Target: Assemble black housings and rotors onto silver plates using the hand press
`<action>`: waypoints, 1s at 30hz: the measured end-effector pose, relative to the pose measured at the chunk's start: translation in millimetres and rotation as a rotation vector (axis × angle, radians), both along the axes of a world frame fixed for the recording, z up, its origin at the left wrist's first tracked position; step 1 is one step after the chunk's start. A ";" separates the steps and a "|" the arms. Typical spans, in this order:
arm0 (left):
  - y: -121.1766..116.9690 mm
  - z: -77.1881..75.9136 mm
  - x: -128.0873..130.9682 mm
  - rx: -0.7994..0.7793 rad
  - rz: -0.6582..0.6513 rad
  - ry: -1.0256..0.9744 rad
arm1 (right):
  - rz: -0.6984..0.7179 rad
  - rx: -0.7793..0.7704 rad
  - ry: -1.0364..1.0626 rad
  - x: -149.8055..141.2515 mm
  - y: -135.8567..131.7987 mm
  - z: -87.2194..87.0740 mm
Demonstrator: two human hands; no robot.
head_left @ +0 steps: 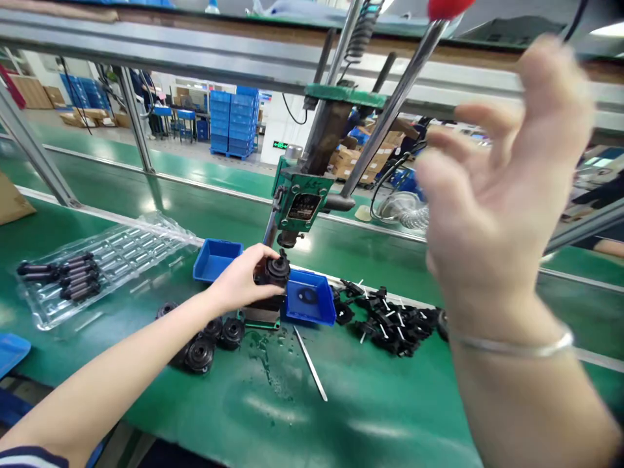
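My left hand (pixel 241 279) grips a round black plastic housing (pixel 277 270) between thumb and fingers, below the ram of a green hand press (pixel 303 203). Whether the housing rests on the press's base is hidden by my hand. Raised at the right, my right hand (pixel 507 175) is slightly blurred, with its fingers apart and nothing in them. It is nearest to the press's lever (pixel 397 107), which has a red knob (pixel 446 6) on top, and does not appear to touch it.
Several black round housings (pixel 199 354) lie left of the press. Two blue bins (pixel 312 299) (pixel 217 260) flank it. Black parts with white pins (pixel 400 328) are heaped right. A white stick (pixel 311 364) lies in front; a clear tray (pixel 121 260) holds dark cylinders (pixel 80 276).
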State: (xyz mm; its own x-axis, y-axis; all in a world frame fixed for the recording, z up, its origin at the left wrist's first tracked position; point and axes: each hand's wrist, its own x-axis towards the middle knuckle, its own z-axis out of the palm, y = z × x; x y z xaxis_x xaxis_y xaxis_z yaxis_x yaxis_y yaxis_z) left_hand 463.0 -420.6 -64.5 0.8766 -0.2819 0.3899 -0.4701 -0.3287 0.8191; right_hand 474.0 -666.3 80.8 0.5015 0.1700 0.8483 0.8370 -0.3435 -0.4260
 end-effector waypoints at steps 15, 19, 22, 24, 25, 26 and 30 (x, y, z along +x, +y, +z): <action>-30.0 -131.4 -94.1 -0.042 -0.282 0.116 | 0.216 0.068 1.130 -127.9 9.8 -275.4; -29.5 -130.3 -92.4 -0.066 -0.287 0.156 | 0.225 0.095 1.126 -129.5 10.2 -271.7; -29.5 -130.7 -93.1 -0.067 -0.295 0.169 | 0.232 0.080 1.121 -130.6 8.1 -271.6; -29.2 -130.4 -94.1 -0.060 -0.290 0.157 | 0.237 0.052 1.113 -129.1 6.9 -272.2; -29.3 -130.2 -95.0 -0.046 -0.282 0.141 | 0.240 0.029 1.099 -127.7 7.0 -272.6; -29.7 -129.9 -96.4 -0.015 -0.266 0.114 | 0.234 0.000 1.076 -126.3 7.6 -273.1; -35.1 -128.6 -106.1 0.282 -0.125 -0.065 | 0.043 -0.159 0.877 -128.3 17.7 -273.0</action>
State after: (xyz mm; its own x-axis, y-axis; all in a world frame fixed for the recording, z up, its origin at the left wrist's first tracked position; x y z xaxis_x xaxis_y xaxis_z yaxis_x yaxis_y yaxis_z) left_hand 356.9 -455.7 -193.1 0.8042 -0.4908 0.3352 -0.5696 -0.4751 0.6708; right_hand 345.7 -648.5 -192.2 0.9495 0.2869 0.1273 0.2461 -0.4286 -0.8693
